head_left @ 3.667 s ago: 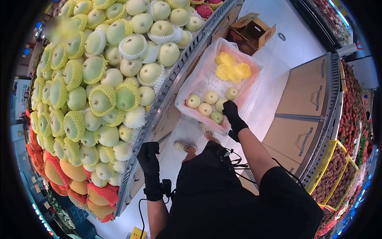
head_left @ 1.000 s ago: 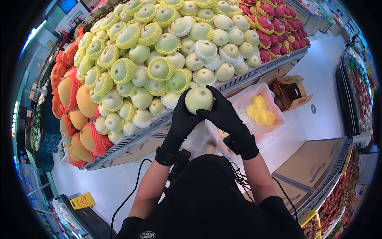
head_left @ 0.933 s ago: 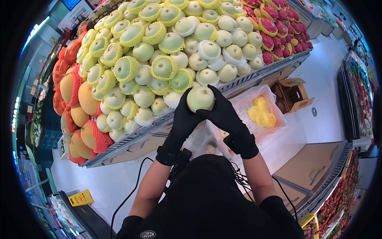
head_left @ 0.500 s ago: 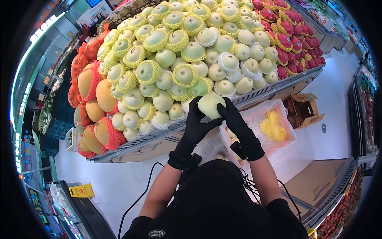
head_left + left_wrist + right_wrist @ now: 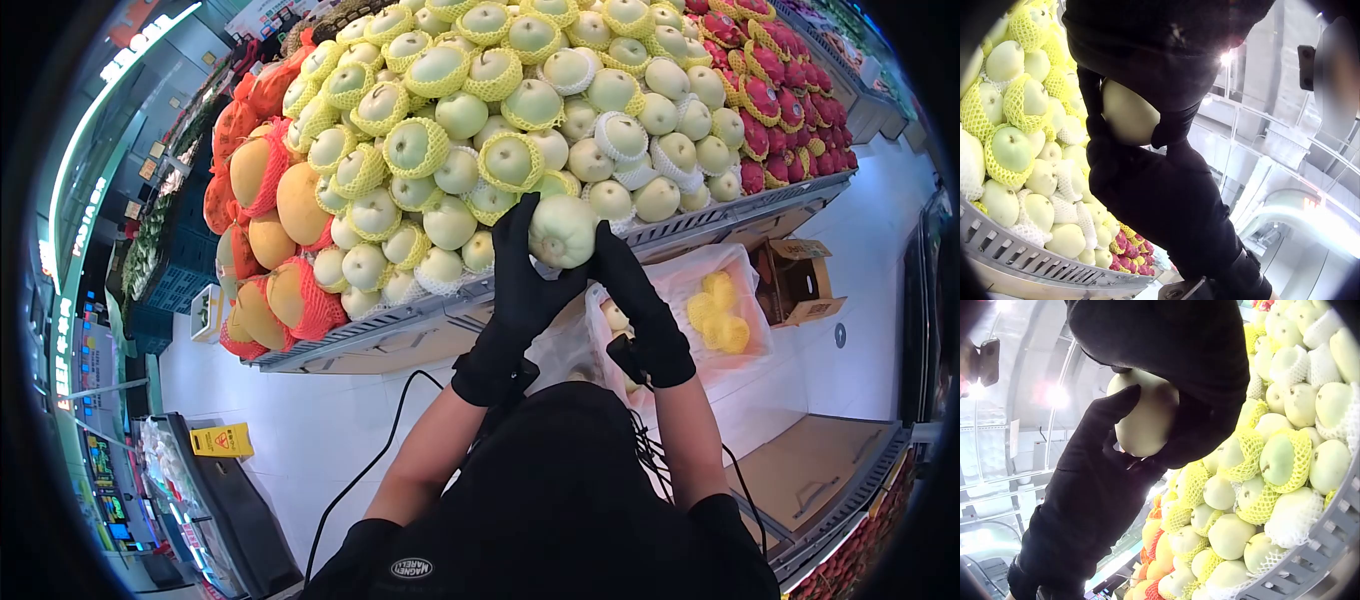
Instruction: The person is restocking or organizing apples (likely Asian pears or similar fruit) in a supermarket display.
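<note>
In the head view, both black-gloved hands hold a pale green melon (image 5: 562, 235) up in front of the display. Its ribbed end faces up toward the camera. My left hand (image 5: 525, 295) grips it from the left side, and my right hand (image 5: 632, 300) has its fingers at the melon's right side. In the left wrist view the melon (image 5: 1127, 115) shows between the gloves; the right wrist view has a glove thumb lying across the melon (image 5: 1147, 422). Behind it rises a slope of melons (image 5: 461, 116), many of them in yellow or white foam nets.
A slotted grey rail (image 5: 690, 232) edges the display. Below right are a plastic-lined crate (image 5: 672, 278) with melons and yellow foam nets (image 5: 718, 315), and a cardboard box (image 5: 800, 280). Dragon fruit (image 5: 763, 98) and large yellow fruit (image 5: 303, 205) flank the melons. A cable hangs by the left arm.
Earliest, my right hand was at a melon in the crate and my left held nothing. Both hands then held a melon up; since then it has been turned so its ribbed end shows.
</note>
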A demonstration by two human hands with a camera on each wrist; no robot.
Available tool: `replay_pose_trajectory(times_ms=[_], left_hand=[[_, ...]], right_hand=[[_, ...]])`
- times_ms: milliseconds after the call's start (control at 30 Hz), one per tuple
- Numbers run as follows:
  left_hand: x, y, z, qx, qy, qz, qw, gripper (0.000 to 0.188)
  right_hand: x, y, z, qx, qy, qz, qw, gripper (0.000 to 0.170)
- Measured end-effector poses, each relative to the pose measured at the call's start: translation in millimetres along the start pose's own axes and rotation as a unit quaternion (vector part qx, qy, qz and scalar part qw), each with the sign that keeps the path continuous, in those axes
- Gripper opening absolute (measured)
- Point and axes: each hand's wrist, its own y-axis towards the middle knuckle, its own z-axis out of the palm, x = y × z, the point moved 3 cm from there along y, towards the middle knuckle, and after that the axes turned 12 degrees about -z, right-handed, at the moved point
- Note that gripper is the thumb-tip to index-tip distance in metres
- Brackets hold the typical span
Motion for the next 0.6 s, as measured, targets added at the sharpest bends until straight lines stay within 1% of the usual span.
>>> replay_pose_trajectory(times_ms=[67, 133, 167, 233, 333, 367, 433, 467, 500, 533, 567, 600], left_hand=[[-4, 1, -3, 0.003, 0.027, 0.006, 1.000, 0.088], [-4, 0, -6, 0.014, 0.032, -0.003, 0.999, 0.087], [-2, 0, -7, 0.010, 0.040, 0.007, 0.999, 0.087], [3, -2, -7, 0.002, 0.055, 0.024, 0.998, 0.086], [17, -10, -6, -0.034, 0.002, -0.013, 0.999, 0.084], [19, -11, -6, -0.044, 0.012, 0.000, 0.999, 0.087], [20, -12, -9, -0.065, 0.030, 0.028, 0.997, 0.093], [19, -13, -10, -0.077, 0.009, 0.032, 0.996, 0.085], [19, -13, -11, -0.065, 0.010, 0.021, 0.998, 0.088], [20, -11, -13, -0.053, 0.011, 0.011, 0.998, 0.091], [21, -11, -14, -0.041, 0.013, 0.001, 0.999, 0.094], [28, -11, -11, -0.040, -0.059, -0.027, 0.997, 0.093]], right_hand=[[7, 0, 3, -0.002, 0.014, 0.011, 1.000, 0.054], [6, 1, 5, 0.005, 0.046, -0.001, 0.999, 0.054], [7, 1, 6, 0.008, 0.062, -0.008, 0.998, 0.055], [12, 3, 11, 0.010, 0.048, -0.029, 0.998, 0.056], [11, 5, 18, 0.018, 0.012, -0.067, 0.998, 0.061], [11, 5, 20, 0.021, -0.003, -0.081, 0.996, 0.064], [16, 5, 25, 0.027, -0.039, -0.083, 0.995, 0.068], [20, 5, 30, 0.032, -0.058, -0.091, 0.994, 0.069], [22, 4, 32, 0.037, -0.077, -0.100, 0.991, 0.070], [19, 5, 30, 0.028, -0.083, -0.112, 0.990, 0.062], [19, 5, 28, 0.026, -0.081, -0.114, 0.990, 0.059], [20, 5, 25, 0.024, -0.078, -0.116, 0.990, 0.057]])
